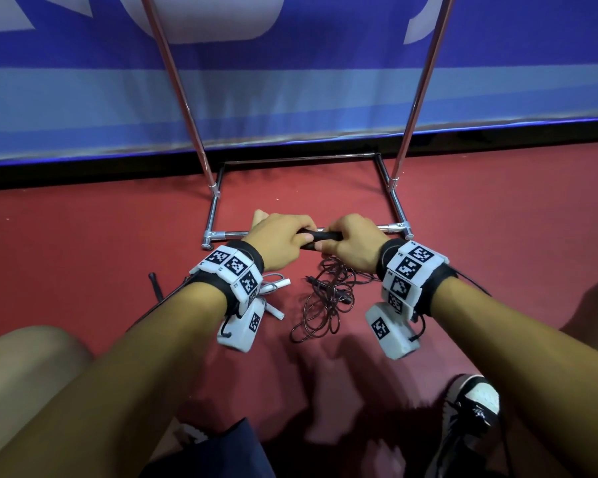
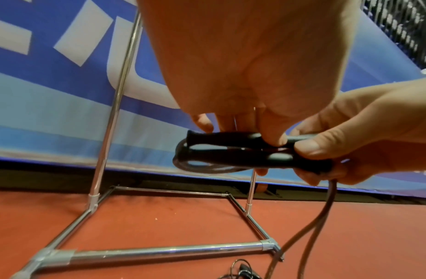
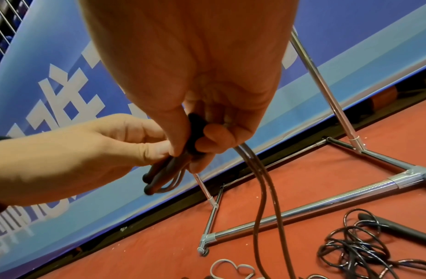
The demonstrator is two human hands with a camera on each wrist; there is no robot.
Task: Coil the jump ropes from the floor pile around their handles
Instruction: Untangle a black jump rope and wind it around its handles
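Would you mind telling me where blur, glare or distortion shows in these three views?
Head view: wide-angle bending of the rack poles, blurred shoe. Left wrist view: glare along the chrome bar, palm soft. Right wrist view: tilted horizon, sharp rope tangle.

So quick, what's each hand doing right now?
Left hand: closed around the black handles.
Right hand: closed on the same handles, with the rope hanging from it.

Floor [image 1: 83, 243]: red matting.
On it: chrome rack base [image 1: 221, 233], tangled dark rope pile [image 1: 328, 298], white handles [image 1: 277, 286].
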